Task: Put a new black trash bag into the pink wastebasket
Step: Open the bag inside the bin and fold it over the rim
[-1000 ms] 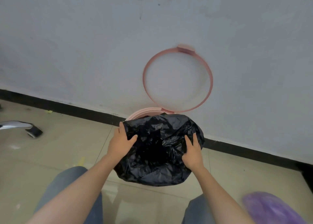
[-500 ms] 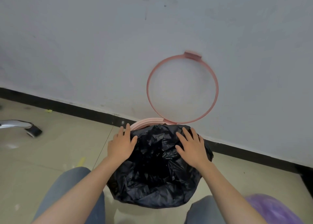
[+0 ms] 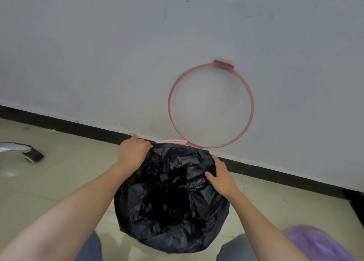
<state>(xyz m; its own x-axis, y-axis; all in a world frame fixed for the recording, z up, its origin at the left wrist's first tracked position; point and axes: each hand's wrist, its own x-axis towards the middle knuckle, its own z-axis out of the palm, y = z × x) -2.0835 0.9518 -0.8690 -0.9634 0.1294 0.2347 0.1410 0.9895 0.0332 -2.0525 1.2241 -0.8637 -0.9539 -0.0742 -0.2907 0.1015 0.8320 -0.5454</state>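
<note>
A crinkled black trash bag (image 3: 171, 199) is spread over the mouth of the pink wastebasket, of which only a strip of rim (image 3: 172, 141) shows at the back. The basket's pink hoop ring (image 3: 252, 103) is flipped up and leans against the wall. My left hand (image 3: 133, 152) grips the bag's edge at the back left of the rim, fingers curled over it. My right hand (image 3: 221, 175) presses on the bag at the right side of the rim, thumb tucked into the plastic. The basket's body is hidden under the bag.
A grey wall with a black baseboard (image 3: 275, 175) runs right behind the basket. A chrome chair leg with a black caster (image 3: 32, 155) lies on the tiled floor at left. A purple bag (image 3: 317, 243) sits at bottom right. My knees (image 3: 88, 249) flank the basket.
The bag has been pulled wider and lower over the rim. My left hand moved to the back left edge; my right hand shifted from the bag's top to its right side.
</note>
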